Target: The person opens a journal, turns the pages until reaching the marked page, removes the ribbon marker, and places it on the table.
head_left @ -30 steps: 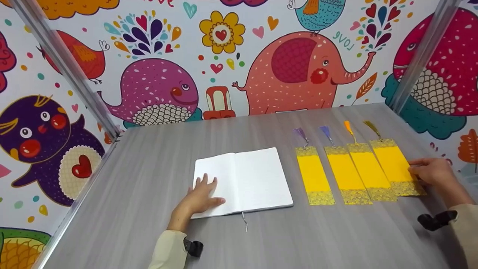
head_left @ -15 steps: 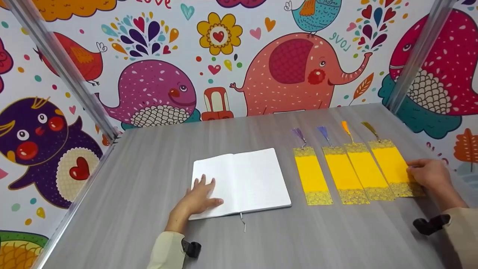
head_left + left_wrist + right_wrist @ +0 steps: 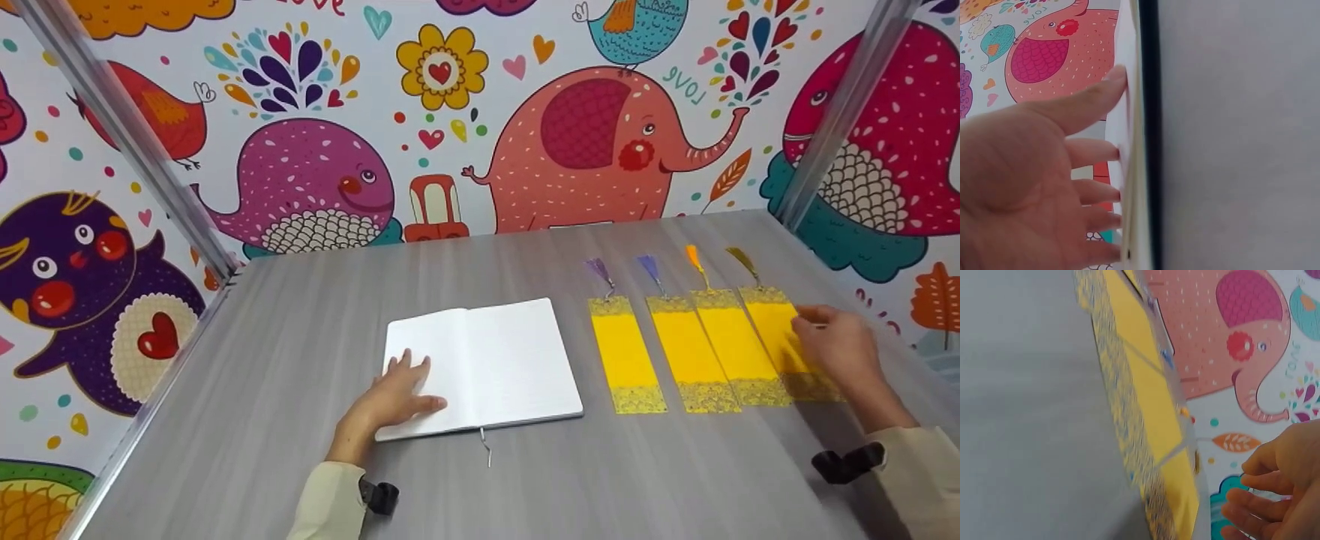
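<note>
A blank open notebook (image 3: 521, 364) lies on the table, and my left hand (image 3: 391, 399) rests on its left page with the fingers spread. In the left wrist view the fingertips touch the page near the book's edge. Several yellow tasselled bookmarks lie side by side to the right of the notebook. My right hand (image 3: 844, 351) is over the right edge of the rightmost bookmark (image 3: 772, 330), covering part of it. Its fingers are loosely bent and hold nothing; the right wrist view shows the hand (image 3: 1286, 489) apart from the bookmarks.
The leftmost bookmark (image 3: 626, 352) has a purple tassel (image 3: 600, 271) and lies a little apart from the others. A thin ribbon (image 3: 487, 448) hangs out of the notebook onto the grey table (image 3: 315, 322). Cartoon-printed walls (image 3: 442, 142) with metal posts (image 3: 150, 150) enclose the table.
My right hand has come off the rightmost bookmark's edge and moved slightly left, over it. My left hand stays on the page. The bookmarks keep their arrangement.
</note>
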### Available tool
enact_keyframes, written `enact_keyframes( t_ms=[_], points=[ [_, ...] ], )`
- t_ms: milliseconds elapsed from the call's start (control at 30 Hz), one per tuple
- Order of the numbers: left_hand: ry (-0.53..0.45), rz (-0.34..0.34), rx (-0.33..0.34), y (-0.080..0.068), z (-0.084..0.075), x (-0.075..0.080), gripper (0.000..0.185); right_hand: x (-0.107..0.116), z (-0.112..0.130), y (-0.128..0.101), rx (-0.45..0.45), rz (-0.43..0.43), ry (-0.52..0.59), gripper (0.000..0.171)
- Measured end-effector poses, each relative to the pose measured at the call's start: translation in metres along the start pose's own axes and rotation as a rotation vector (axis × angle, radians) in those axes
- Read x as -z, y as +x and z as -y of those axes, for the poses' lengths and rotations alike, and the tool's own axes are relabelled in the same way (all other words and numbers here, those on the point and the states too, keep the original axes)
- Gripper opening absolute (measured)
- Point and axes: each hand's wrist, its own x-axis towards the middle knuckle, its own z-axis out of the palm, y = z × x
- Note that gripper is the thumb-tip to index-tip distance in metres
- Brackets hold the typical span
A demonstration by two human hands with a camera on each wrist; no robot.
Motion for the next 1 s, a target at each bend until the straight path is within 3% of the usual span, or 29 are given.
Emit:
enact_keyframes(
  t_ms=[133, 267, 433, 600, 767, 1000],
  points=[
    [-0.030, -0.033, 0.023, -0.001, 0.000, 0.000, 0.077, -0.018, 0.017, -0.011, 0.162, -0.048, -0.051, 0.060],
    [-0.084, -0.116, 0.041, -0.001, 0.003, -0.001, 0.075, -0.037, 0.034, -0.023, 0.289, -0.098, -0.104, 0.059],
    [-0.160, -0.231, 0.043, -0.002, 0.007, -0.001, 0.077, -0.056, 0.056, -0.037, 0.344, -0.086, -0.139, 0.063],
    [-0.213, -0.327, 0.112, -0.003, 0.007, -0.001, 0.086, -0.075, 0.075, -0.050, 0.420, -0.083, -0.156, 0.065],
    [-0.268, -0.433, 0.154, -0.003, 0.007, 0.002, 0.083, -0.094, 0.090, -0.064, 0.488, -0.021, -0.114, 0.065],
    [-0.389, -0.474, 0.169, -0.007, 0.015, 0.006, 0.074, -0.128, 0.102, -0.073, 0.590, 0.065, -0.043, 0.066]
  ],
)
